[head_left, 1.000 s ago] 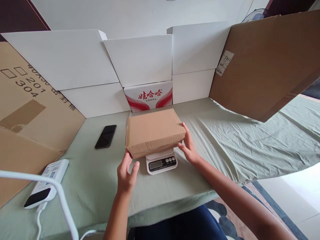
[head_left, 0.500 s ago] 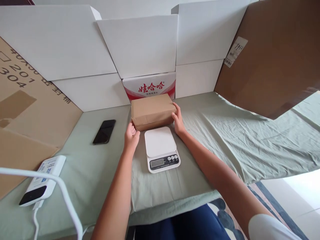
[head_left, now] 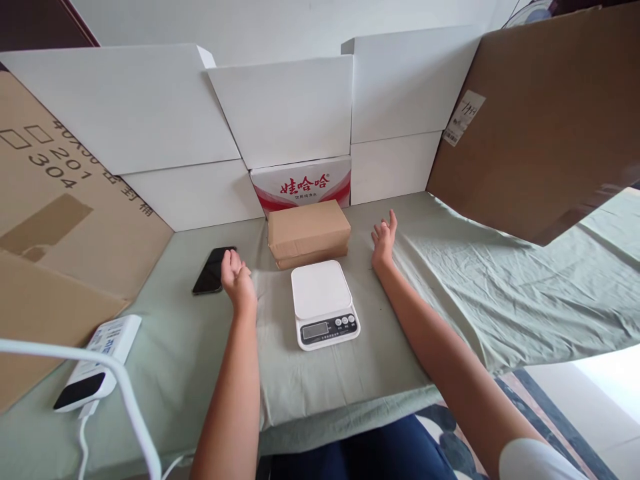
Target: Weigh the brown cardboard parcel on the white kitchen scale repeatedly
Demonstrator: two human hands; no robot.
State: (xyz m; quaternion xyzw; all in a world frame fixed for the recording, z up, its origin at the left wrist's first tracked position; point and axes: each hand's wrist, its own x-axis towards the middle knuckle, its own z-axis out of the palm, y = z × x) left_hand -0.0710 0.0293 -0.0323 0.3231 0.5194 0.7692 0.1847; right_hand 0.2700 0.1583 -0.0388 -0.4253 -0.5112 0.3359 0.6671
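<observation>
A closed brown cardboard box rests on the green cloth, just behind a white kitchen scale. Nothing lies on the scale's platform, and its display looks blank. To the left of the box, my left hand is raised with fingers loosely curled and apart, holding nothing. It overlaps the right edge of a black smartphone in the view. On the other side, my right hand is off the box too, fingers spread and nothing in them.
White boxes form a wall at the back, with a red-and-white printed carton below. Large brown cardboard panels stand at left and right. A white power strip with a thick cable lies at lower left.
Both hands have let go of the brown box and moved apart, left hand leftward toward the phone, right hand rightward. The box stays behind the scale. The camera view has shifted slightly.
</observation>
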